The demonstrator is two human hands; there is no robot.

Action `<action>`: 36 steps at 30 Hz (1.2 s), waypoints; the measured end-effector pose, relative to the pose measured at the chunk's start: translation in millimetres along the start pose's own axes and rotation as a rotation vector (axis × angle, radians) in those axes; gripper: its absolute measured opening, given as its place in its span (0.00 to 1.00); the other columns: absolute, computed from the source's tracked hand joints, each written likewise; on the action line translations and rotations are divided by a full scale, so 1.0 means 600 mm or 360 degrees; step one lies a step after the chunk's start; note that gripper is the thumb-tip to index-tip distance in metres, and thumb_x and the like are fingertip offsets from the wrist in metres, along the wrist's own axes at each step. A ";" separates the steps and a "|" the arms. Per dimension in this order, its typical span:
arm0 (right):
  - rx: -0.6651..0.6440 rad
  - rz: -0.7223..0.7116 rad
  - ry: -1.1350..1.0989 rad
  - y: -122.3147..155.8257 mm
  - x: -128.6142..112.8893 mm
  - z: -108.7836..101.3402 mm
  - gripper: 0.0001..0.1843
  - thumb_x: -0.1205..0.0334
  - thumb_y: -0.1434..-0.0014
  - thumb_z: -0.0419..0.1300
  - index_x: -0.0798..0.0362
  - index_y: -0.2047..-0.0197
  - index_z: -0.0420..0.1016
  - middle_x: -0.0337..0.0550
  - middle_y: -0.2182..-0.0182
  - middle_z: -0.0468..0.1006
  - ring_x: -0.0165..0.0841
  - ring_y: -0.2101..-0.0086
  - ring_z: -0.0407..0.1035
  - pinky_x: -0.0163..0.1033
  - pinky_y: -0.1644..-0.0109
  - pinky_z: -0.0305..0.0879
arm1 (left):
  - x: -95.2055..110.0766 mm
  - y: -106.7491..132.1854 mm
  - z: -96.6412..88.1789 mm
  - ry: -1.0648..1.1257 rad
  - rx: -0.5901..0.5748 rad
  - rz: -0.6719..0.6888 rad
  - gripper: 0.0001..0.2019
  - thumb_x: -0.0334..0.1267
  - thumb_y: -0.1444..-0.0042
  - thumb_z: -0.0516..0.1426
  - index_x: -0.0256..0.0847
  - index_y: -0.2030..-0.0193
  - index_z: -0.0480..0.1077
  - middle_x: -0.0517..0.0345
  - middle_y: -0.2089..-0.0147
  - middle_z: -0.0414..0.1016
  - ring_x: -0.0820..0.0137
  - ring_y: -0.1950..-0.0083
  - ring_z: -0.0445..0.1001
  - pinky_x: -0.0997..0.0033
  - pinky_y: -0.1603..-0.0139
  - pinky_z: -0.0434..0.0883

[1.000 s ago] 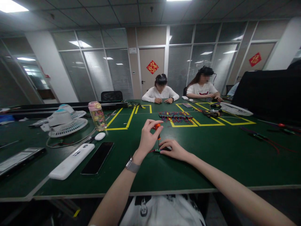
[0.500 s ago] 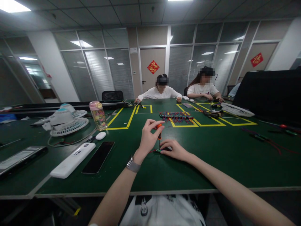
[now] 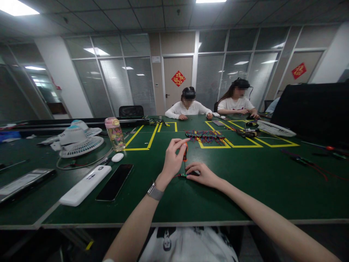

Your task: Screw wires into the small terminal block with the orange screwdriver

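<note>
My left hand [image 3: 174, 154] is closed around the orange and black handle of a screwdriver [image 3: 185, 154], which stands upright. Its thin shaft runs down to a small green circuit board [image 3: 182, 175] on the table, with red wires coming off its left side. With bent fingers, my right hand [image 3: 200, 173] grips the board's right end and rests on the table. A dark object under the right palm is mostly hidden.
Beyond my hands lies a row of wired circuit boards [image 3: 204, 135]. A black phone [image 3: 115, 182], a white power bank [image 3: 85, 185], a bottle [image 3: 115, 134] and fans [image 3: 79, 140] are on the left. Two people sit across the green table [image 3: 259, 196].
My left fingers have shifted slightly on the screwdriver handle, while my right hand and the board stay put. Across the table, one person's hand has moved inward.
</note>
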State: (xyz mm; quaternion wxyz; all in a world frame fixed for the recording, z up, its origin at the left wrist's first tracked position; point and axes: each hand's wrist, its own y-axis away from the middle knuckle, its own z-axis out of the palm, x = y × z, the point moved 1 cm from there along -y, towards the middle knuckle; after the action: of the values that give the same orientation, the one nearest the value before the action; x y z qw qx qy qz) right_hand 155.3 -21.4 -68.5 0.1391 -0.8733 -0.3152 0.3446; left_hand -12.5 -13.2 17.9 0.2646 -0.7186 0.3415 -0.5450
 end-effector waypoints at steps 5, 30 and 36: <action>-0.0019 0.0023 -0.0003 0.000 -0.003 -0.002 0.07 0.59 0.44 0.64 0.50 0.64 0.82 0.46 0.58 0.79 0.38 0.57 0.73 0.42 0.50 0.68 | -0.001 -0.001 0.001 0.0034 -0.0019 -0.0003 0.14 0.34 0.37 0.50 0.42 0.47 0.71 0.54 0.53 0.73 0.70 0.52 0.72 0.70 0.50 0.68; 0.0006 0.0000 0.0019 -0.001 0.000 0.000 0.06 0.60 0.45 0.65 0.50 0.64 0.82 0.45 0.58 0.80 0.37 0.58 0.74 0.41 0.51 0.68 | 0.005 0.001 0.001 0.0021 -0.0074 0.0071 0.16 0.31 0.35 0.47 0.42 0.46 0.70 0.53 0.51 0.72 0.69 0.49 0.71 0.68 0.46 0.66; 0.0006 0.0011 0.0031 -0.001 -0.004 -0.002 0.06 0.60 0.45 0.65 0.50 0.64 0.82 0.46 0.58 0.80 0.38 0.58 0.74 0.42 0.51 0.68 | 0.004 0.002 0.003 -0.0020 -0.0026 0.0091 0.11 0.35 0.39 0.54 0.42 0.52 0.73 0.55 0.59 0.71 0.71 0.59 0.71 0.71 0.55 0.69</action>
State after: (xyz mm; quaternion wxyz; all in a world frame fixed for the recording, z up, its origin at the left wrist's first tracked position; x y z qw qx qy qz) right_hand 154.5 -22.5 -66.6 0.1426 -0.8774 -0.3103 0.3370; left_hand -10.9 -15.8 17.7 0.2763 -0.7141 0.3648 -0.5297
